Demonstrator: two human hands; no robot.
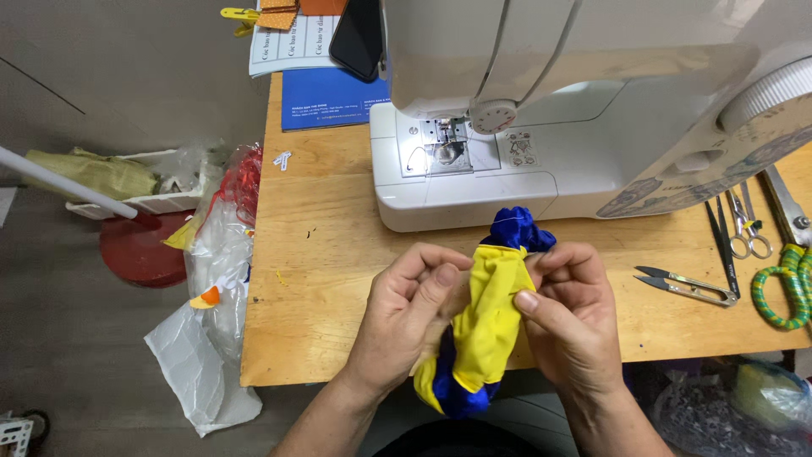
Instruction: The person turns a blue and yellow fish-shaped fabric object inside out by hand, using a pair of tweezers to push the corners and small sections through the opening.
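Both hands grip a bunched piece of yellow and blue fabric (486, 317) just in front of a white sewing machine (541, 127). My left hand (406, 309) pinches its left side with thumb and fingers curled. From the right, my right hand (571, 313) presses its thumb on the yellow cloth. A blue end of the fabric sticks up between the hands, close to the machine's base.
On the wooden table (321, 279), thread snips (689, 286), tweezers and small scissors (744, 228) and green-handled scissors (787, 283) lie at right. A blue booklet (326, 97), papers and a phone (357, 38) lie at the back. Plastic bags (211, 279) hang off the left edge.
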